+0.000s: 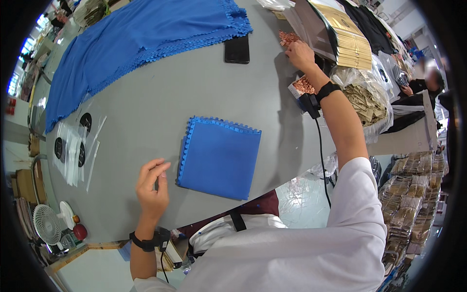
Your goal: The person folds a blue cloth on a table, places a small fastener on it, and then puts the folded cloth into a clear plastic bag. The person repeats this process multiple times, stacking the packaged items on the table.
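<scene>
A folded blue cloth (220,158) with a scalloped edge along its top and left sides lies flat on the grey table (135,106) before me. Just left of the cloth, my left hand (155,182) is raised with bent fingers and holds nothing. My right hand (301,54) reaches to the far right, its fingertips at a loose pile of small copper-coloured pieces (288,37). Whether it pinches any of them is hidden. More such pieces fill a small box (304,85) beneath my right forearm.
A large spread of blue fabric (135,40) covers the table's far left, near a black phone (237,50). Clear plastic bags (74,157) lie at left. Gold packets (352,43) and a bag of brown paper pieces (365,106) stand at right. A cable (321,153) hangs from my right wrist.
</scene>
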Demonstrator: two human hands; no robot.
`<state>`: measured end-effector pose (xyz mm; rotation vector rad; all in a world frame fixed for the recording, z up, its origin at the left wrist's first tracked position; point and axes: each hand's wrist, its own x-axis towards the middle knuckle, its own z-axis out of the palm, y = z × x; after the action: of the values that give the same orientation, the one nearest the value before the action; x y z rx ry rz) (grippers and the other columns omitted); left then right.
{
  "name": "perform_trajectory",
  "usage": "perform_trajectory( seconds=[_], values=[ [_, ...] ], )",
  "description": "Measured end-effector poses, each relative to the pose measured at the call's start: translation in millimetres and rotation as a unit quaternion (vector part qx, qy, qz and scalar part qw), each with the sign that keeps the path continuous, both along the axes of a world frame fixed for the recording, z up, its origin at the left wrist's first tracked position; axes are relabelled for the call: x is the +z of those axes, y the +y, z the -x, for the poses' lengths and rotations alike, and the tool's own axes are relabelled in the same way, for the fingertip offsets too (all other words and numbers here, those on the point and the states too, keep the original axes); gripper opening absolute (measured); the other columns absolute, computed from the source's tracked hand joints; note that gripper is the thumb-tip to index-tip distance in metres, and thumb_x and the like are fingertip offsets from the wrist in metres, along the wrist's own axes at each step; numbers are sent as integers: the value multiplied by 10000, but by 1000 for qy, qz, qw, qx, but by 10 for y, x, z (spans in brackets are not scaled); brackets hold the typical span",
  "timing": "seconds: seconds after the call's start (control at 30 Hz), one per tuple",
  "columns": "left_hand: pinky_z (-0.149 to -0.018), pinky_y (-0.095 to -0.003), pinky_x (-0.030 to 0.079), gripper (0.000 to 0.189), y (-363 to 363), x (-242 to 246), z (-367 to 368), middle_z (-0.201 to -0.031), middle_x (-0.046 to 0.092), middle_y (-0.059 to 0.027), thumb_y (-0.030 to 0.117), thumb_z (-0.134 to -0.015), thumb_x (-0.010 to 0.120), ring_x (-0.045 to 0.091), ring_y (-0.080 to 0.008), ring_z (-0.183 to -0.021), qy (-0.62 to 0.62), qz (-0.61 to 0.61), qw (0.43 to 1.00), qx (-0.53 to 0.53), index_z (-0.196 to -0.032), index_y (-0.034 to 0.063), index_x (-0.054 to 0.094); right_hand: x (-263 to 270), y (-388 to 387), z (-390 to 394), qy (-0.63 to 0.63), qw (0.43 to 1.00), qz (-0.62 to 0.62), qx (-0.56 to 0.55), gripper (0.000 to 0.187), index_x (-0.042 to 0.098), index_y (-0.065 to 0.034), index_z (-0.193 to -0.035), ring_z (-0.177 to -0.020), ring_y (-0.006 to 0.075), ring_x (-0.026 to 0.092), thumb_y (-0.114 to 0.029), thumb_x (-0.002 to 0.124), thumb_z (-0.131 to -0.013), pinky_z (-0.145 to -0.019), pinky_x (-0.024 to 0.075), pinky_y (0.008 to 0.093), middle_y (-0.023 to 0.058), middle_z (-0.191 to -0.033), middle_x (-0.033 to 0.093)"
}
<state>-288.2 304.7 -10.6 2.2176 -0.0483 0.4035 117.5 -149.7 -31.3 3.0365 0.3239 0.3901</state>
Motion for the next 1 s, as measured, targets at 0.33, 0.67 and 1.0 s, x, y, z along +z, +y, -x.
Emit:
perform_trajectory(
  seconds=[0.33, 0.67, 1.0],
  values=[
    [-780, -305, 568, 248, -160, 240, -103, -1121, 739, -121, -67, -946, 654, 718, -207, -931, -33, -19, 999, -12, -1134, 43, 774, 517, 612, 680, 141, 887, -439, 33, 291, 803, -36, -1060, -786, 100, 735, -297, 783, -932, -690, 553, 261, 46, -893, 791],
    [-699, -280, 538, 184, -954, 251, -402, -1023, 751, -84, 126, -990, 731, 683, -146, -804, 40, 263, 961, -70, -1145, 33, 763, 713, 1609, 2813, 390, 625, -640, 218, 162, 791, -30, -1102, -830, 83, 677, -137, 774, -982, -731, 555, 250, 51, -948, 765],
    [-741, -275, 561, 170, -857, 199, -214, -976, 758, -67, 146, -1011, 728, 696, -120, -840, 85, 314, 937, -123, -1121, 18, 753, 571, 1674, 3180, 327, 646, -646, 243, 142, 801, -34, -1091, -838, 82, 683, -111, 775, -974, -725, 548, 237, 52, -966, 770]
  ],
)
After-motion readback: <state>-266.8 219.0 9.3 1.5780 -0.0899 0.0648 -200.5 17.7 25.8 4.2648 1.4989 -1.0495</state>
